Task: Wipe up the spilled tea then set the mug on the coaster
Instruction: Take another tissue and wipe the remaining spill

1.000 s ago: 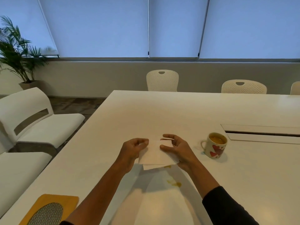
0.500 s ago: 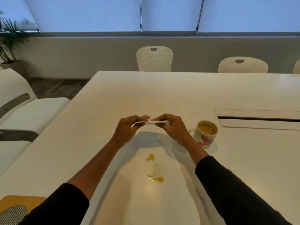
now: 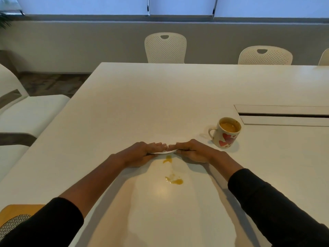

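The likeliest slip from here is smearing rather than soaking: the folded napkin (image 3: 162, 153) sits at the far edge of the spilled tea (image 3: 173, 180), just touching the nearer-to-it yellow blot, while the larger puddle lies closer to the person and well apart from the paper, so a fast drag toward the body could push liquid ahead of the napkin instead of lifting it. A thin fold may also soak through and leave a film on the white tabletop (image 3: 160, 104). A second risk sits to the right: the mug (image 3: 227, 133), patterned with hearts and holding tea well up its inside, stands near the right hand (image 3: 193, 151), and a wide sweep of that forearm could knock it and add to the mess. The coaster (image 3: 16, 213) is far off at the near left corner, partly hidden by the left sleeve, so the later carry crosses the wet patch. As for the grip, the left hand (image 3: 142, 152) and the right hand both lie flat on the napkin with fingers stretched out and fingertips almost meeting, pressing it down to the tabletop; whether the thumbs tuck under its edge I cannot tell.
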